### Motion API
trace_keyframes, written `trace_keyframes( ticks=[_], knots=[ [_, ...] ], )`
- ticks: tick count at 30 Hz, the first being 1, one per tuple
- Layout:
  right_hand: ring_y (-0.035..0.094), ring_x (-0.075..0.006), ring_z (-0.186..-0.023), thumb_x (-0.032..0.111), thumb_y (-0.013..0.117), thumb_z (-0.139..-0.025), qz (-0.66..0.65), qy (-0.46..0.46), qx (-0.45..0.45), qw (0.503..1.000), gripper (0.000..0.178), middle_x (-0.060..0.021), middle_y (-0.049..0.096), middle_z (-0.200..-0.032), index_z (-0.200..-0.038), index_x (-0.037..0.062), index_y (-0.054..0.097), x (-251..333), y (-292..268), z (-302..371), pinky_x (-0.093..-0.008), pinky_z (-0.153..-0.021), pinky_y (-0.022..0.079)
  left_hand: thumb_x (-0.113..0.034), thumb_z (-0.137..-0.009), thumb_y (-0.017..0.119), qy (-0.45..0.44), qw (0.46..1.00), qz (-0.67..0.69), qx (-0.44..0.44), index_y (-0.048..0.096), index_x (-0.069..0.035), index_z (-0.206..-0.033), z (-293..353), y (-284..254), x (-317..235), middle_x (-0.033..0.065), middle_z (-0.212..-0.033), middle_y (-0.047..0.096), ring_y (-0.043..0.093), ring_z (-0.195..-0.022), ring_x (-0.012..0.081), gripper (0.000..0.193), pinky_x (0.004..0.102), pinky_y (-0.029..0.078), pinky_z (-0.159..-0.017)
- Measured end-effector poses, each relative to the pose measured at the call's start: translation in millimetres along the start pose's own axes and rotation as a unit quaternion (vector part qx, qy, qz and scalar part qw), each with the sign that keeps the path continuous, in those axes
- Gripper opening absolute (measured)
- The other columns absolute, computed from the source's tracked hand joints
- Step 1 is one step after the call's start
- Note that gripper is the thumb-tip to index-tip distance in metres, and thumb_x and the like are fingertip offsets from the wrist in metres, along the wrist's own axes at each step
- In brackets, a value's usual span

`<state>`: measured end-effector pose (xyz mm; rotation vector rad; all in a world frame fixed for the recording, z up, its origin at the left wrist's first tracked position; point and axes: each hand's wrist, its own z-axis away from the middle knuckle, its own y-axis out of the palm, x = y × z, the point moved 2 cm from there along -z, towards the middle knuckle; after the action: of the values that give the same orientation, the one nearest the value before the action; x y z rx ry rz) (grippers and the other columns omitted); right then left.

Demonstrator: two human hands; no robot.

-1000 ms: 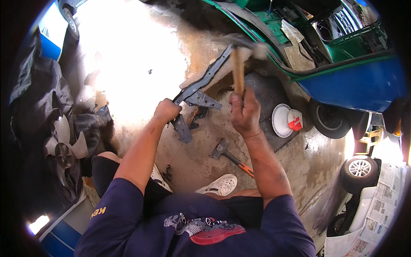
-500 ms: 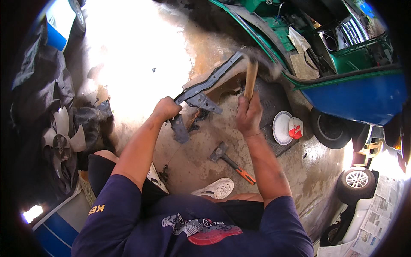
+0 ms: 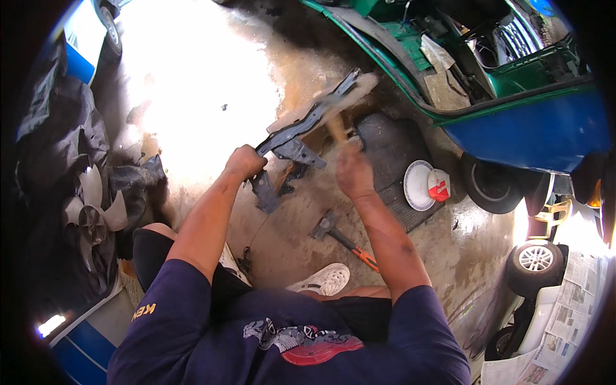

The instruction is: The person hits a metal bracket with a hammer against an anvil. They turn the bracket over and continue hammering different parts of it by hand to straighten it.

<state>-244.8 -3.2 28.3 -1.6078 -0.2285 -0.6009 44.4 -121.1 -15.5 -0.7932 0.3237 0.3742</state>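
My left hand [image 3: 245, 163] is closed round the near end of a long dark metal bracket [image 3: 307, 123], a bent bar with holes and a flat side arm. The bar slants up and to the right, over a pale block [image 3: 366, 88] on the floor. In my right hand [image 3: 355, 172] is a hammer, held by its wooden handle [image 3: 336, 130]. The handle is smeared by motion; the hammer's head, also blurred, is by the middle of the bar. A second hammer [image 3: 350, 244], with an orange and black handle, lies on the concrete in front of my shoes.
On the right, a dark mat [image 3: 394, 151] holds a white plate [image 3: 418, 186] and a red-and-white container [image 3: 439, 185]. Beyond stands a blue and green vehicle body [image 3: 532, 138] with a tyre [image 3: 493, 186]. A fan blade assembly [image 3: 96, 208] and dark sheeting [image 3: 64, 122] are at left.
My right hand has swung the hammer left and down, from beyond the bar's far end to its middle. My left hand still grips the bracket, and the whole view has shifted slightly.
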Motion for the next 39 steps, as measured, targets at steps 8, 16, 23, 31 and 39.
trace_keyframes(
  ticks=[8, 16, 23, 31, 39],
  knots=[
    [0.069, -0.0518, -0.091, 0.035, 0.058, -0.108, -0.091, 0.096, -0.019, 0.991, 0.034, -0.0311, 0.07, -0.095, -0.114, 0.0016, 0.059, 43.4, -63.0, 13.8, -0.058, -0.081, 0.052, -0.029, -0.085, 0.077, 0.038, 0.987, 0.153, 0.019, 0.076, 0.003, -0.092, 2.4, 3.0, 29.0, 0.0143, -0.08, 0.075, 0.072, -0.069, 0.0247, 0.033, 0.0414, 0.058, -0.068],
    [0.06, -0.0461, -0.074, 0.029, 0.065, -0.105, -0.255, 0.125, -0.139, 0.949, 0.027, -0.0249, 0.063, -0.081, -0.108, 0.0019, 0.06, 59.5, -132.7, 76.0, -0.0498, -0.071, 0.05, -0.026, -0.092, 0.078, 0.076, 0.931, 0.341, 0.1, 0.072, -0.003, -0.105, 97.3, -29.0, -18.2, -0.0006, -0.074, 0.059, 0.053, -0.06, 0.0127, 0.027, 0.0325, 0.041, -0.055],
    [0.067, -0.0498, -0.086, 0.026, 0.069, -0.102, -0.23, 0.106, -0.113, 0.961, 0.029, -0.0275, 0.068, -0.091, -0.115, 0.0019, 0.061, 66.6, -133.1, 59.0, -0.052, -0.076, 0.052, -0.021, -0.097, 0.074, 0.108, 0.849, 0.478, 0.199, 0.069, -0.005, -0.108, 130.1, -30.0, -11.8, 0.0001, -0.066, 0.06, 0.054, -0.05, 0.0122, 0.02, 0.0272, 0.04, -0.048],
    [0.073, -0.0345, -0.087, 0.022, 0.071, -0.1, -0.189, 0.143, -0.022, 0.971, 0.037, -0.0215, 0.071, -0.095, -0.128, 0.0022, 0.056, 33.7, -108.1, 62.4, -0.046, -0.079, 0.055, -0.038, -0.103, 0.071, 0.06, 0.793, 0.538, 0.277, 0.063, -0.009, -0.114, 121.4, 0.4, -11.5, -0.0041, -0.068, 0.047, 0.045, -0.056, 0.0107, 0.032, 0.0288, 0.037, -0.052],
    [0.069, -0.0498, -0.113, 0.017, 0.068, -0.1, -0.197, 0.147, -0.012, 0.969, 0.059, -0.0289, 0.071, -0.124, -0.155, 0.0102, 0.048, 53.1, -91.1, 69.5, -0.0481, -0.097, 0.053, -0.071, -0.1, 0.062, 0.031, 0.826, 0.507, 0.244, 0.064, -0.013, -0.106, 41.2, 53.3, 34.9, 0.0005, -0.071, 0.059, 0.056, -0.056, 0.0149, 0.058, 0.0309, 0.045, -0.05]
  ],
)
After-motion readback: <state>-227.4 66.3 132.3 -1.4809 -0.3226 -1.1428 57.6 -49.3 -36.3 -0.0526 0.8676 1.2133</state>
